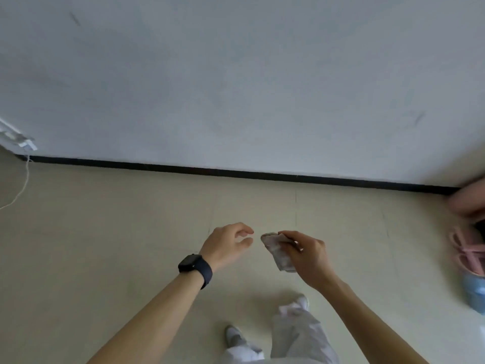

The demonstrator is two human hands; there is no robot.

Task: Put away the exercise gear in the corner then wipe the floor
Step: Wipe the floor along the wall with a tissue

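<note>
**Floor wipe prep, cloth in hand**

Right hand pinches crumpled cloth above floor, likely bunching it to wipe. Left hand relaxed, holding nothing, just beside cloth, probably to help fold. Pink gear far right, near baseboard.

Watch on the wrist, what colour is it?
The watch is black, strap too; the head view shows it best.

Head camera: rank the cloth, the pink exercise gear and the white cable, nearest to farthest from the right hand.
1. cloth, gripped in the right hand itself.
2. pink exercise gear, low at the frame's right edge.
3. white cable, far off at the left edge.
</note>
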